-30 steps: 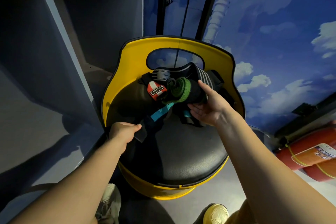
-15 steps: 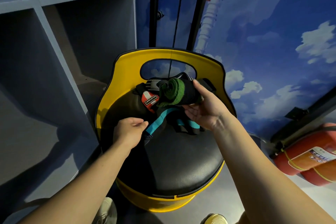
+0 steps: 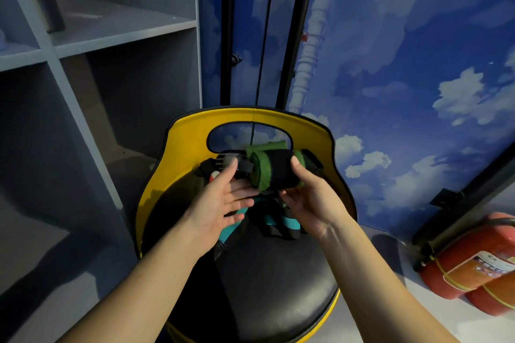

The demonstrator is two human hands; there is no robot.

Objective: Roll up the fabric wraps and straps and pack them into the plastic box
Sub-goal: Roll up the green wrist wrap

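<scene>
Holding a rolled green-and-black wrap (image 3: 271,168) above the pile, the right hand (image 3: 312,200) has its thumb over the roll's top and its fingers curled beneath. The left hand (image 3: 220,200) is spread wide, fingers straight, just left of the roll's green end, perhaps brushing it; the view is too soft to say. Below both hands lie loose teal-and-black straps (image 3: 276,223) on the black seat of a yellow chair (image 3: 189,142).

The roll looks light, soft and springy, so it will likely unwind if let slack. Best gripped around its middle, 1 thumb pinning the loose tail. No plastic box shows.
</scene>
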